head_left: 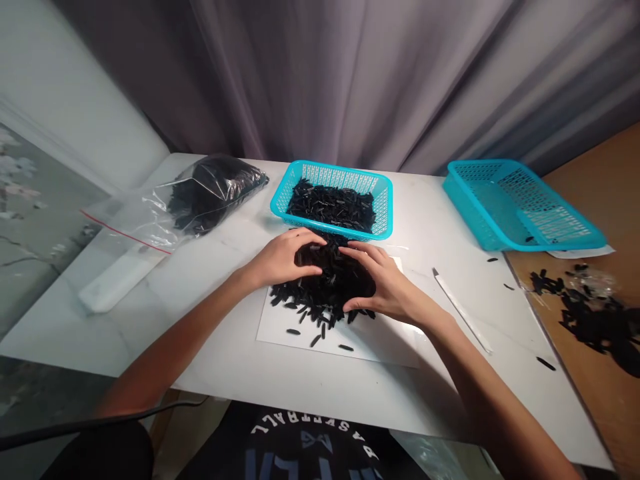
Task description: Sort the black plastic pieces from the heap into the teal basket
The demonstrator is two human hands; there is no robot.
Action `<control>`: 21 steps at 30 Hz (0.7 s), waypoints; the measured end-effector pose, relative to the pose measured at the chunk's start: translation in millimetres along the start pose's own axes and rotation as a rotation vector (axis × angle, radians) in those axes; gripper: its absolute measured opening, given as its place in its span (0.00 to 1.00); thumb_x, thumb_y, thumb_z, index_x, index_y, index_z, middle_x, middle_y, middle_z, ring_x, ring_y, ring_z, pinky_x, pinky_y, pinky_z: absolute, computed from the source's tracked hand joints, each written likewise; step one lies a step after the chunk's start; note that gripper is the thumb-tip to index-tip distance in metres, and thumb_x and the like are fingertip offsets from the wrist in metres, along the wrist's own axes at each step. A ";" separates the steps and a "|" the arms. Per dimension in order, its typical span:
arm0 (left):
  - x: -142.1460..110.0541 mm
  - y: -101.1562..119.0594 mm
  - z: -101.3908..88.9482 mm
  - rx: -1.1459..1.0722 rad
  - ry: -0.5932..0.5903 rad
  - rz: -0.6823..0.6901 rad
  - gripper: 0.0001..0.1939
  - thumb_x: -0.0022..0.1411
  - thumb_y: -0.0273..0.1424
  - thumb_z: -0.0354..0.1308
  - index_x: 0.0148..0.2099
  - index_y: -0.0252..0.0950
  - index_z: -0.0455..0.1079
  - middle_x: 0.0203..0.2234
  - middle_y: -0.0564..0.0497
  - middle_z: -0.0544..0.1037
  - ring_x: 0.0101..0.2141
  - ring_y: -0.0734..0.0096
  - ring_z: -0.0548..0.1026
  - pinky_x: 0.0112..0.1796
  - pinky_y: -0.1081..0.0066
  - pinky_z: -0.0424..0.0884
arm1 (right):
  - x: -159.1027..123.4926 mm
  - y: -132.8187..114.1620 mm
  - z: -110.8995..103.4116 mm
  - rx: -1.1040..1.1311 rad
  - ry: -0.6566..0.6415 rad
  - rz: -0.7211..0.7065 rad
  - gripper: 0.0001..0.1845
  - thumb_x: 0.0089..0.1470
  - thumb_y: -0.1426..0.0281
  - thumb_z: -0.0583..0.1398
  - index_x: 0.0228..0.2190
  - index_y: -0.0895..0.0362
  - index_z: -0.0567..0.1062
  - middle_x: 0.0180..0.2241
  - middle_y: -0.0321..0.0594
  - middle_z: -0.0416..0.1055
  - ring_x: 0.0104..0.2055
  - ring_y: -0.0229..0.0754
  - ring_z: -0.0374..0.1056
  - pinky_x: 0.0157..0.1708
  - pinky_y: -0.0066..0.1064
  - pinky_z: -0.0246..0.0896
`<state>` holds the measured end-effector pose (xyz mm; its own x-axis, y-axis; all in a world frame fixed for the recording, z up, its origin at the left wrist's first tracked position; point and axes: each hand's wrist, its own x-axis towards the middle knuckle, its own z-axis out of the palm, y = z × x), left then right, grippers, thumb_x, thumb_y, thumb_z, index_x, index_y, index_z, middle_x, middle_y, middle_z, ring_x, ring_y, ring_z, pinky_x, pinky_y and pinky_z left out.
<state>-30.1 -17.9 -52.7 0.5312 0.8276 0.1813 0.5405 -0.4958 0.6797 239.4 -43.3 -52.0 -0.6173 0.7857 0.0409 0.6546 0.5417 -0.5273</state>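
Small, narrow, matte-black pieces form a loose heap [325,283] on a white sheet [383,343], just in front of a blue basket [390,207]. The left hand [285,259] and right hand [387,283] curve around its sides, fingers parted and thumbs spread inward.

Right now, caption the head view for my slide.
Two bare hands, left and right, cup a pile of black pieces before a blue basket of similar pieces.
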 end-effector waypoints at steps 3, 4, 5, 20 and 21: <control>-19.2 -11.2 -0.7 0.052 -0.063 0.014 0.45 0.49 0.50 0.72 0.66 0.45 0.64 0.66 0.43 0.63 0.65 0.47 0.61 0.65 0.49 0.58 | -10.5 11.7 13.0 -0.008 -0.001 0.058 0.70 0.37 0.40 0.69 0.71 0.45 0.41 0.72 0.55 0.42 0.73 0.70 0.39 0.65 0.69 0.38; -26.5 -15.8 -1.1 0.080 -0.078 0.012 0.52 0.45 0.52 0.73 0.68 0.46 0.60 0.69 0.42 0.56 0.68 0.43 0.54 0.67 0.46 0.52 | -13.8 15.2 17.1 -0.005 -0.002 0.079 0.73 0.37 0.39 0.69 0.71 0.45 0.36 0.73 0.55 0.37 0.73 0.72 0.34 0.65 0.71 0.34; -34.2 -20.2 -1.5 0.118 -0.098 0.003 0.59 0.41 0.55 0.74 0.71 0.46 0.54 0.72 0.41 0.48 0.70 0.40 0.47 0.68 0.44 0.47 | -17.2 17.7 20.5 -0.006 -0.002 0.092 0.74 0.37 0.38 0.68 0.71 0.45 0.33 0.73 0.56 0.33 0.73 0.73 0.31 0.65 0.72 0.32; -67.5 -23.0 44.1 0.271 -0.021 -0.051 0.65 0.49 0.62 0.64 0.75 0.39 0.34 0.74 0.37 0.33 0.72 0.40 0.35 0.68 0.42 0.40 | -29.3 4.0 75.4 -0.205 0.247 0.212 0.66 0.45 0.40 0.65 0.71 0.55 0.43 0.73 0.61 0.34 0.73 0.76 0.27 0.63 0.74 0.33; -65.3 -22.2 42.2 0.273 0.002 -0.047 0.64 0.49 0.62 0.64 0.75 0.40 0.36 0.74 0.38 0.35 0.72 0.41 0.37 0.68 0.43 0.42 | -26.3 6.8 72.1 -0.208 0.252 0.208 0.64 0.46 0.41 0.65 0.71 0.55 0.44 0.73 0.61 0.37 0.73 0.77 0.29 0.63 0.74 0.34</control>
<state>-49.2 -72.0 -109.6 0.5004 0.8516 0.1560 0.7203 -0.5095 0.4708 228.6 -81.9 -117.9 -0.3525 0.9199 0.1719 0.8450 0.3918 -0.3640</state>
